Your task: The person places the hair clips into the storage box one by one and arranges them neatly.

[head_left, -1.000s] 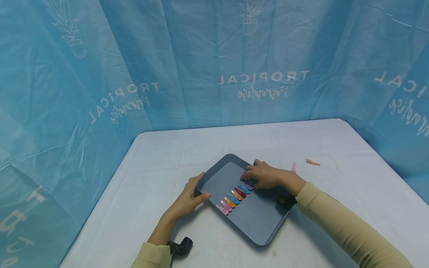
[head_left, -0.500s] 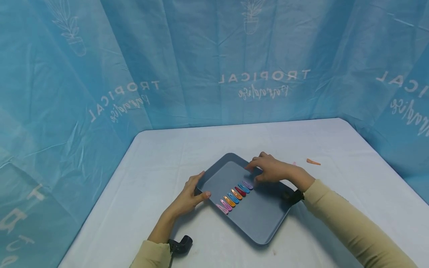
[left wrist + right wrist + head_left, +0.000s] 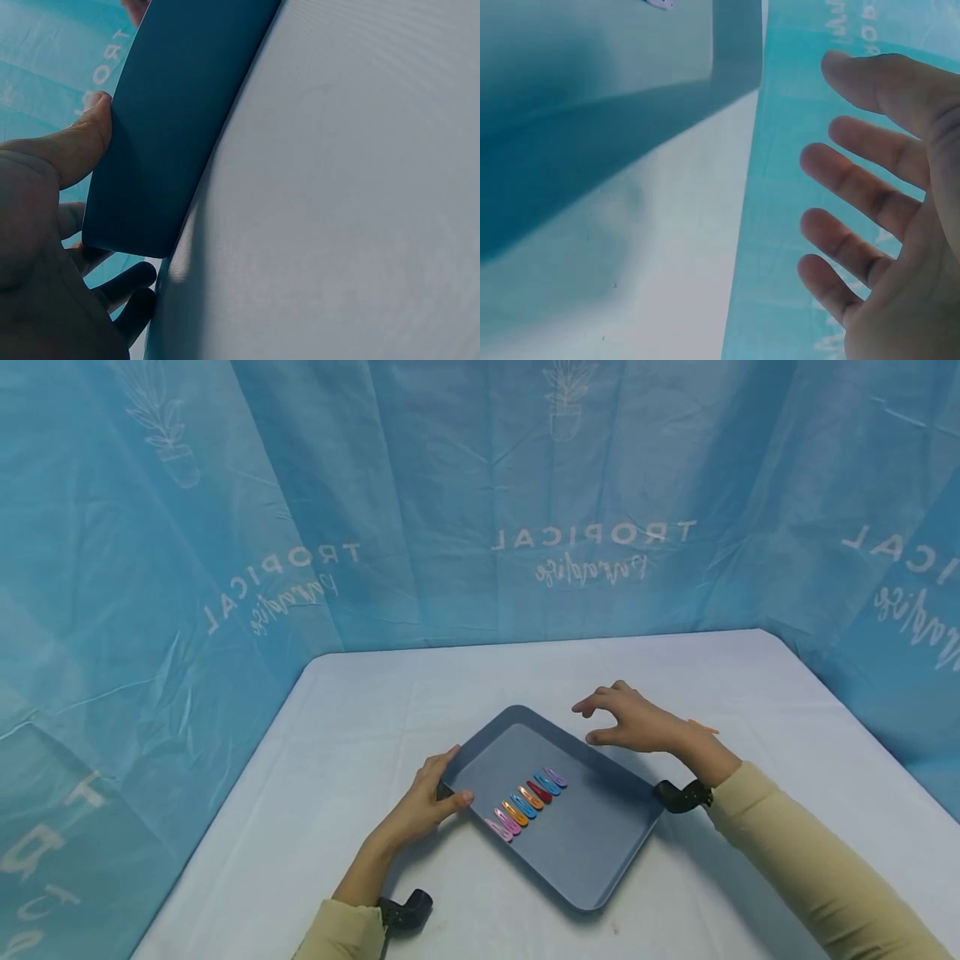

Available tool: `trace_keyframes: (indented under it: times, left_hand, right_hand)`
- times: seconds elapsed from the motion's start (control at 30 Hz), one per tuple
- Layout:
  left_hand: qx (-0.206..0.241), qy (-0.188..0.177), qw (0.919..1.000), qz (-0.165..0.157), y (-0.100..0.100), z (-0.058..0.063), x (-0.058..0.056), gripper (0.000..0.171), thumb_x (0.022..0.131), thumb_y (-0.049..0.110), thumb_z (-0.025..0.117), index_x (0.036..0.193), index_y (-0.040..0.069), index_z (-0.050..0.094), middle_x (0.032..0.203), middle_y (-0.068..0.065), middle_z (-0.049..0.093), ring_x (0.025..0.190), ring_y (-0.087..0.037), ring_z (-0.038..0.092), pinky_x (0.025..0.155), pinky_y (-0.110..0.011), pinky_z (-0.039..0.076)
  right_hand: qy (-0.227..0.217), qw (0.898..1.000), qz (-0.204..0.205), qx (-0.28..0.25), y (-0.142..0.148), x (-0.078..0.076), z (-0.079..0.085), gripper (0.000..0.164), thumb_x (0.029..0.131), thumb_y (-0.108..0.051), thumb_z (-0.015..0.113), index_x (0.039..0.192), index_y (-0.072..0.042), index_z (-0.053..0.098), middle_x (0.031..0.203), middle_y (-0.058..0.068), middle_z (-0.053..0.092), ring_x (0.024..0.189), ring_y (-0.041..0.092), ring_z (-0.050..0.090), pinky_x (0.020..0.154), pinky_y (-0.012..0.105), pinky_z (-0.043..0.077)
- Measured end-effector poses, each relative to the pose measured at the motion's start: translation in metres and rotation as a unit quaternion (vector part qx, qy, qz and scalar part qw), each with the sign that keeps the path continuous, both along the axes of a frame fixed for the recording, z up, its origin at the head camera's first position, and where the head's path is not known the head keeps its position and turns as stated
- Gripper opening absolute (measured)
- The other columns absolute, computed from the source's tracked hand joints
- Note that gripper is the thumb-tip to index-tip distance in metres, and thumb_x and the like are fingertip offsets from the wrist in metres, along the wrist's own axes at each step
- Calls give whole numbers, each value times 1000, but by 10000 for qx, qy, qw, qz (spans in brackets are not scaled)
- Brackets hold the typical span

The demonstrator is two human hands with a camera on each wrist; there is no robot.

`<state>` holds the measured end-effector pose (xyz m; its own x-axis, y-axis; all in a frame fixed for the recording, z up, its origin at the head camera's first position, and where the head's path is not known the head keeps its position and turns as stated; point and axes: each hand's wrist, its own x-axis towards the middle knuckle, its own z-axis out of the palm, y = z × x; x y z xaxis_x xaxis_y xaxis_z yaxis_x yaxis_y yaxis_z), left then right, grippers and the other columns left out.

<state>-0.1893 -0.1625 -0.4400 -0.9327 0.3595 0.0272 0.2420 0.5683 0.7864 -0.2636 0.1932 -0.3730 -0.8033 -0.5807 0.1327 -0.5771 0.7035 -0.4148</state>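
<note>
A grey rectangular tray (image 3: 585,847) lies turned at an angle on the table. Across it runs a slanting row of snap hair clips: pink (image 3: 498,831), orange, blue, a red clip (image 3: 538,792) in the middle stretch, and a purple clip (image 3: 556,777) at the far end. My left hand (image 3: 415,810) holds the tray's left corner, thumb on the rim and fingers round the outside, as the left wrist view also shows. Beyond the tray's far right edge, my right hand (image 3: 639,723) hovers with fingers spread and nothing in them.
An orange hair clip (image 3: 703,727) lies on the white table (image 3: 360,718), partly behind my right wrist. Blue printed curtains (image 3: 450,485) stand round the table's back and sides. Each wrist carries a black camera, such as the left one (image 3: 407,910).
My right hand has let go of the purple clip and moved right and away, out over the tray's edge. It now covers the spot where a pink clip lay. My left hand stays put.
</note>
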Motion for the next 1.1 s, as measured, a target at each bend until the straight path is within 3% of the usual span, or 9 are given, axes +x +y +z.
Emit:
trace_keyframes:
  times: [0.63,1.1]
  left_hand:
    - [-5,23,10000,44,1,0,2,80,88,36,65,152,15,21,149,-16,28,137,-36,25,107,-61,26]
    - [-17,68,10000,12,0,-2,2,80,89,36,64,152,15,20,149,-16,27,138,-36,24,106,-63,27]
  right_hand:
    - [331,9924,-1181,-133,38,-1,-8,51,81,-27,73,125,-5,59,113,16,61,103,33,45,84,52,36]
    - [104,9828,-1843,-88,66,-4,-25,55,82,-29,72,126,0,56,116,22,58,106,38,43,83,52,39]
